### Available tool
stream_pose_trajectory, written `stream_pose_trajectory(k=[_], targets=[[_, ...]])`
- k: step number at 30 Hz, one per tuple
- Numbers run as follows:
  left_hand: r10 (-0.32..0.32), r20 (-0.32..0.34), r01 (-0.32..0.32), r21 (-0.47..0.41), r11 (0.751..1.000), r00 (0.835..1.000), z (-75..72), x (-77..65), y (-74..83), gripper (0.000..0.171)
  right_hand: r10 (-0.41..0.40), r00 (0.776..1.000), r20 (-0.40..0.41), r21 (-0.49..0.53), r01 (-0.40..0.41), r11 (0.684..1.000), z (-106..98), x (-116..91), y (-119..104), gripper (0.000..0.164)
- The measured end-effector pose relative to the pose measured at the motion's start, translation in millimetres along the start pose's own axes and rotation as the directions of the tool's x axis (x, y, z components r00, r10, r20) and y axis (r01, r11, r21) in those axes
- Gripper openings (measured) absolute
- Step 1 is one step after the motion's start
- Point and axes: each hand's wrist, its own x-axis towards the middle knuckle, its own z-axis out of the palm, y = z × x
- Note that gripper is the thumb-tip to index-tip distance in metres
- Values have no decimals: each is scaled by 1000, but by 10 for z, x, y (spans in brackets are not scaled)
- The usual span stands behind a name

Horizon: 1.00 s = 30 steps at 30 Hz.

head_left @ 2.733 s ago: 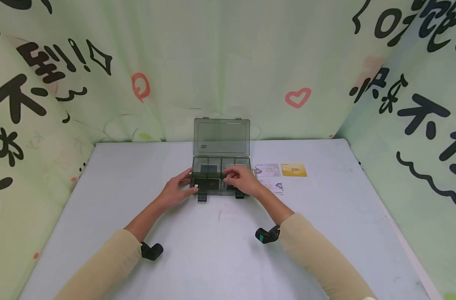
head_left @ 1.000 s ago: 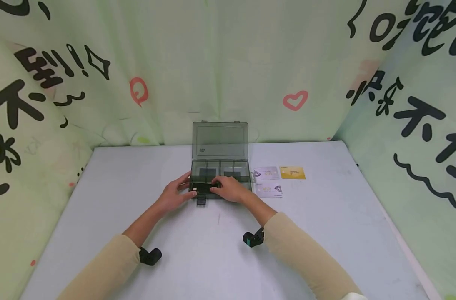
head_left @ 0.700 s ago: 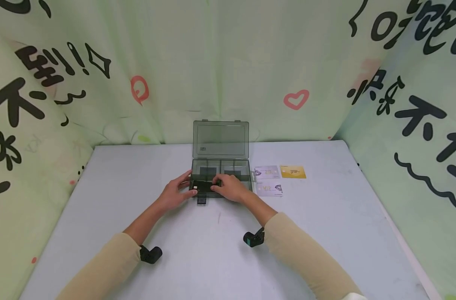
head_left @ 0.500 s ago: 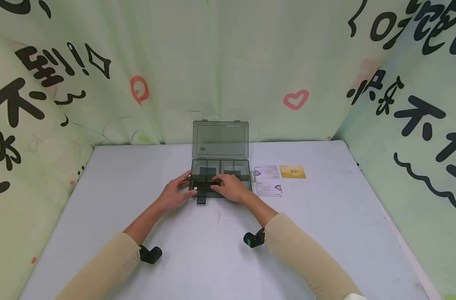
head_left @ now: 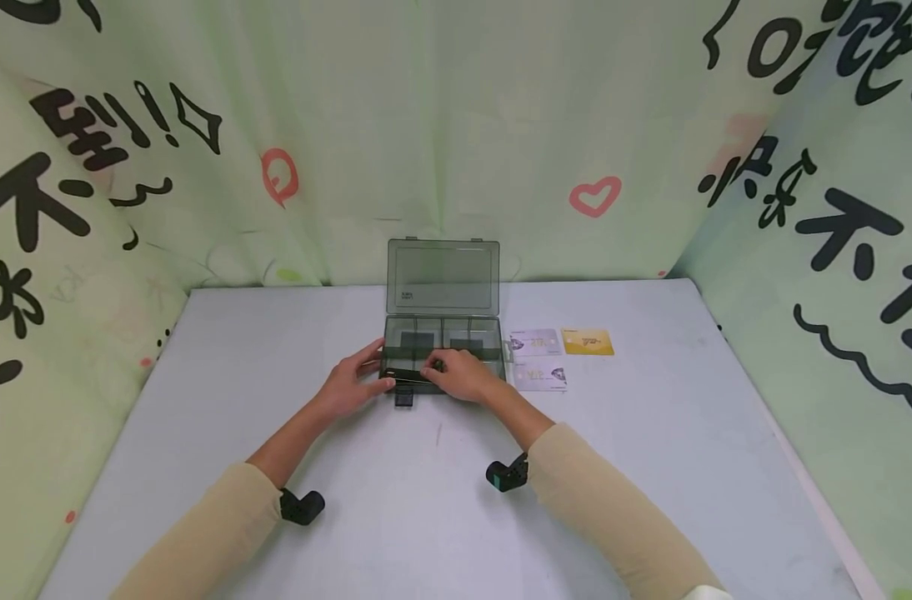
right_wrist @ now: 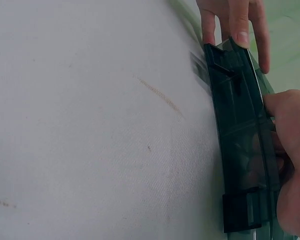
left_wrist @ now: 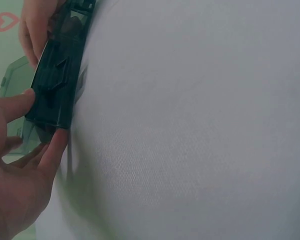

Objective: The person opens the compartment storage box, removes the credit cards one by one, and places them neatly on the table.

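A smoky see-through compartment box (head_left: 493,335) stands on the table with its lid (head_left: 443,275) raised at the back. My left hand (head_left: 351,383) grips its front left corner; in the left wrist view the thumb presses the top edge and a finger touches the lower corner. My right hand (head_left: 465,377) reaches over the front of the box and pinches a thin black card (head_left: 405,376) at its right end. That card is tilted in the front left compartment. The right fingertips are partly hidden behind the box wall (right_wrist: 237,110) in the right wrist view.
Two pale purple cards, one behind (head_left: 534,342) and one in front (head_left: 541,377), lie right of the box. A gold card (head_left: 587,342) is beside the rear one. A latch (head_left: 403,397) hangs at the box front. The curtain (head_left: 441,125) rises behind the table (head_left: 456,517).
My right hand has shifted left from the front right compartment to the front left one. The black card there, flat earlier, now stands tilted. My left hand has kept its place.
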Motion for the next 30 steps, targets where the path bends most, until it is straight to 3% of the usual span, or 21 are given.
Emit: stream_pose_trajectory(k=[11, 14, 18, 26, 30], targets=[[-11, 4, 11, -4, 1000, 1000, 5, -8, 15, 77, -31, 999, 42, 66, 28, 997, -30, -35, 53, 46], [-22, 5, 22, -3, 1000, 1000, 4, -15, 12, 78, -56, 997, 52, 83, 52, 995, -27, -40, 67, 43], [-27, 1, 27, 1, 1000, 1000, 5, -19, 24, 77, -111, 994, 9, 131, 109, 985, -27, -42, 85, 33], [-26, -10, 26, -3, 1000, 1000, 3, -16, 48, 77, -179, 981, -68, 178, 189, 966, -49, -59, 102, 37], [-16, -9, 16, -13, 1000, 1000, 4, -13, 48, 78, -191, 974, -125, 216, 214, 953, -56, -65, 110, 29]])
